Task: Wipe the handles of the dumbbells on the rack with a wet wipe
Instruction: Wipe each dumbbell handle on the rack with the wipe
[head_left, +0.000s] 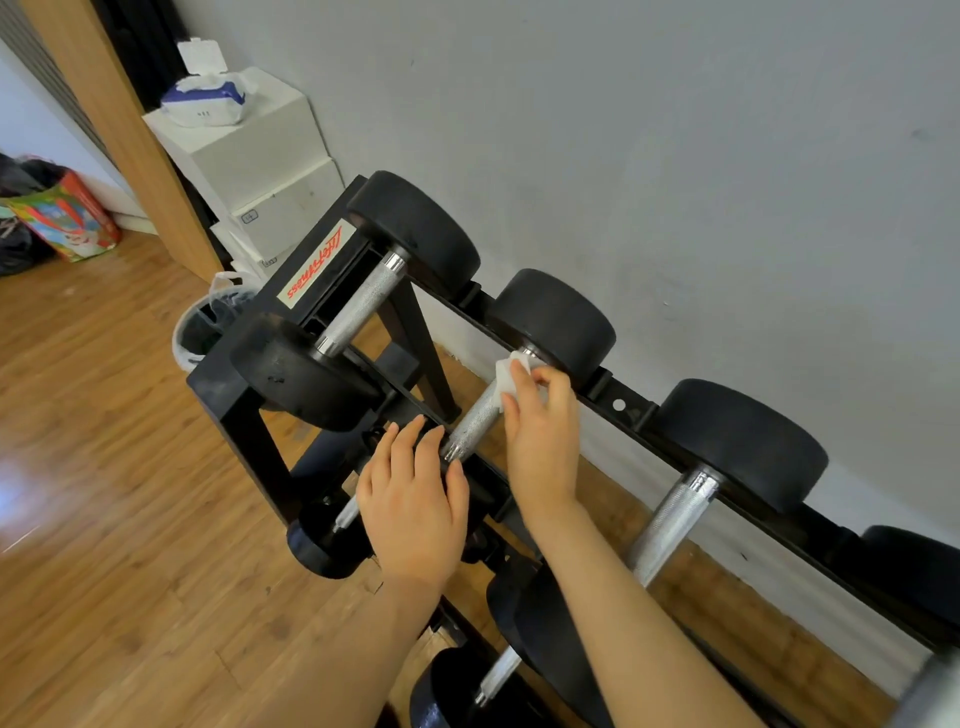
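— Dumbbell handle in the middle of the top row: where does it lie from the hands?

— Right under them. It runs slantwise, from the far black head by the wall down toward the person, and its near end is hidden under the left hand.

— And the wet wipe?

— Pinched in the curled fingers of the right hand and pressed on the far end of that handle, just beside the far head. So the right hand is the working one.

— The left?

— Spread flat, fingers straight, resting on the near head of the same dumbbell; it grips nothing. I judge it steadies the weight.

— Which way should the stroke go?

— Along the handle's long axis, down toward the left hand. Bare knurled metal shows between the two hands, so most of the length looks still to be wiped.

— Any edges in the way?

— The rack rails cross under both ends of the handle, and the heads close it off at each end. Room is open above and to the sides, between the left neighbour's handle and the right one's, both well apart.
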